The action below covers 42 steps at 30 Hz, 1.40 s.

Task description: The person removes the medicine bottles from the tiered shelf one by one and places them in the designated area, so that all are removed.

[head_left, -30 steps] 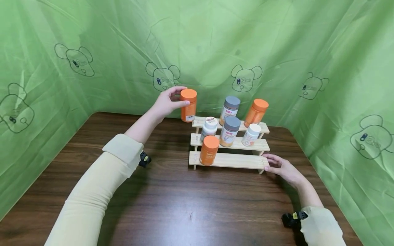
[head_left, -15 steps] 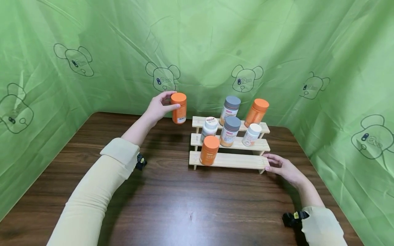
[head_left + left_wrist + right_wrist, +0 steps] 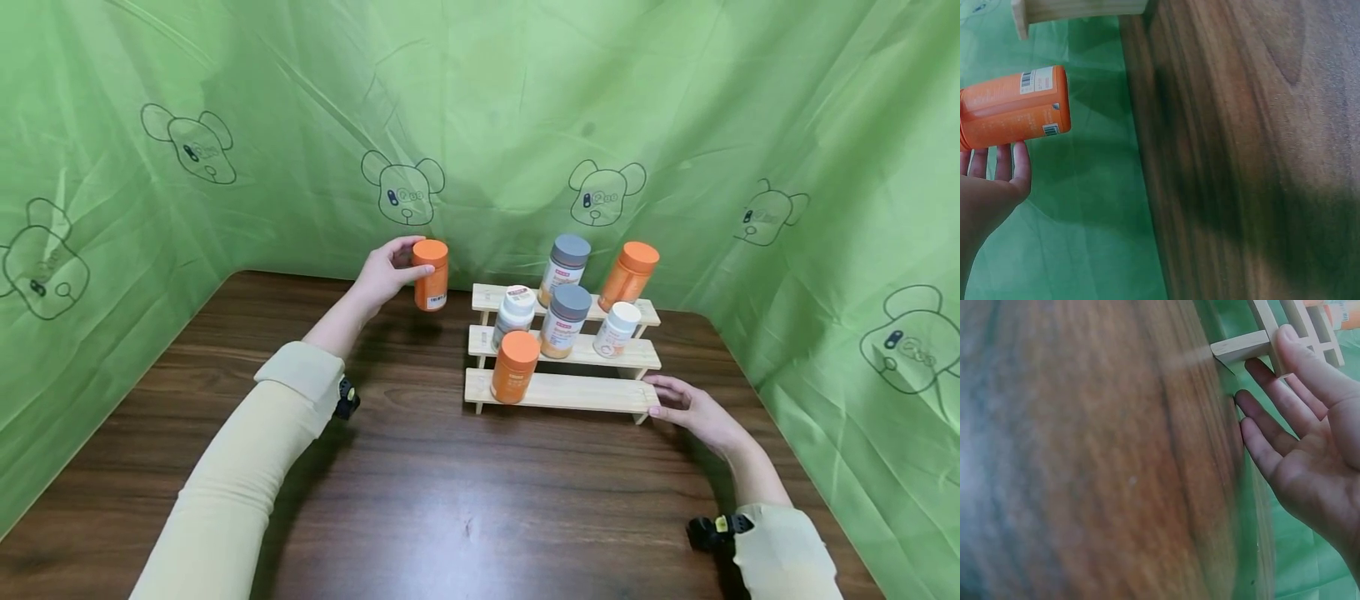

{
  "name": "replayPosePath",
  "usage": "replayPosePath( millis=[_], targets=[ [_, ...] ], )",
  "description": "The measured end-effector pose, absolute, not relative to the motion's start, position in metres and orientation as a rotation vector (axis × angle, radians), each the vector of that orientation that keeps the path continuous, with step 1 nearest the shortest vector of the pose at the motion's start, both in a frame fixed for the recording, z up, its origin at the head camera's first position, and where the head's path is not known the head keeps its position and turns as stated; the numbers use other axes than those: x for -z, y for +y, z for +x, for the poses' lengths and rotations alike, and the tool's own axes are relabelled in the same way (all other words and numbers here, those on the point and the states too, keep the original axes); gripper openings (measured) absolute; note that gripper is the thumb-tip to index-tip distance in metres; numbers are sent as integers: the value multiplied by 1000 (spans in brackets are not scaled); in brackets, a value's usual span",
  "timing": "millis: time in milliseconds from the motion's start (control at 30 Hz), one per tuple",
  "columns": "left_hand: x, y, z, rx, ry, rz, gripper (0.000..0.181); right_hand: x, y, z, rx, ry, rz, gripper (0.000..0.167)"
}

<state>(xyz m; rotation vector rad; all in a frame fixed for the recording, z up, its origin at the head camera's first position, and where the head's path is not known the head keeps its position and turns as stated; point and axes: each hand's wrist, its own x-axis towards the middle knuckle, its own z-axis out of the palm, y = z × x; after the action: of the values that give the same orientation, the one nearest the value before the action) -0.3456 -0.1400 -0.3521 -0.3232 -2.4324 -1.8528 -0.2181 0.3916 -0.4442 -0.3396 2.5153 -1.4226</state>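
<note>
My left hand (image 3: 381,275) grips an orange bottle (image 3: 431,283) with an orange lid, left of the wooden tiered rack (image 3: 581,393). In the left wrist view that bottle (image 3: 1016,107) shows barcode labels near its base, with fingers along its side. My right hand (image 3: 697,417) holds the right end of the rack's lowest step. The right wrist view has the thumb (image 3: 1300,353) on the board's end and the index finger beneath it. Another orange bottle (image 3: 514,368) stands at the left of the lowest step.
On the middle step are a white bottle (image 3: 515,312), a grey-lidded jar (image 3: 566,323) and a small white bottle (image 3: 617,331). The top step bears another grey-lidded jar (image 3: 566,265) and an orange bottle (image 3: 628,277). Green cloth (image 3: 495,100) walls enclose the brown table (image 3: 420,500).
My left hand has carried the orange bottle left and down, from beside the rack's top step to a spot farther from it. The right hand and the rack have stayed put.
</note>
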Motion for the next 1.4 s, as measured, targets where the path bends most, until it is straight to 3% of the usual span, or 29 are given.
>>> replayPosePath(
  millis=[967,1400],
  targets=[
    [417,-151,-360,1854,-2511,-280,62,454,392,-218,1502,2444,-303,60],
    [412,-153,-360,1904,-2538,-271,64,447,391,-217,1526,2423,-320,61]
  ],
)
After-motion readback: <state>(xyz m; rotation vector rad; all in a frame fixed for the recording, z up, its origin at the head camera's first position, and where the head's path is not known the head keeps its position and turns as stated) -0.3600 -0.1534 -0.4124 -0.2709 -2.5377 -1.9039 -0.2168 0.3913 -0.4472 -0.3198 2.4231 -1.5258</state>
